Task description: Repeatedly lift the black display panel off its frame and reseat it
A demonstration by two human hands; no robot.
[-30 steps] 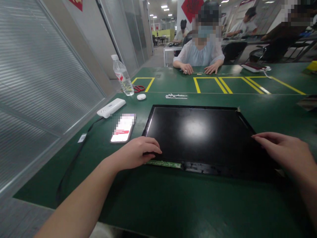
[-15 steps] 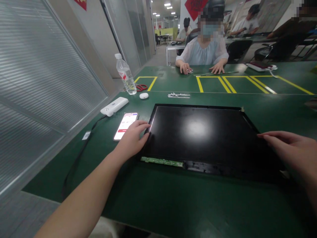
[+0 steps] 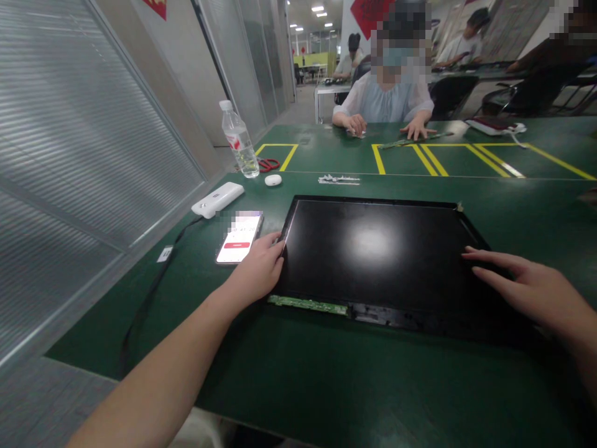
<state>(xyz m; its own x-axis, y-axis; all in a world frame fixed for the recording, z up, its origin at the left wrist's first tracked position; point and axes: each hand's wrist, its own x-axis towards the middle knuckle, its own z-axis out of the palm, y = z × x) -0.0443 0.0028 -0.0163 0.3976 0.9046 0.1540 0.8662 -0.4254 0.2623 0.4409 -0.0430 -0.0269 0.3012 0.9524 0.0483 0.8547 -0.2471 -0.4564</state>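
A black LCD screen panel [image 3: 373,267] lies flat on the green table, a bright reflection on its surface. Along its near edge runs a narrow green circuit board [image 3: 310,305]. My left hand [image 3: 259,264] grips the panel's left edge, its fingertips partly hidden at the frame. Over the panel's right side is my right hand [image 3: 522,286], open, thumb and fingers apart and nothing between them; whether its fingertips touch the surface I cannot tell. Just left of my left hand lies a phone [image 3: 240,239] with a timer on its lit display.
Beyond the phone are a white power bank [image 3: 218,200] with a black strap, a white earbud case [image 3: 273,180], a water bottle [image 3: 240,143] and red-handled scissors [image 3: 269,164]. White strips [image 3: 338,180] lie behind the panel. Across the table [image 3: 326,373] sits a co-worker [image 3: 392,96], hands on the tabletop.
My right hand has moved left from the panel's right edge to over its surface, and its fingers have spread. My left hand stays at the left edge. The co-worker's hands have shifted slightly.
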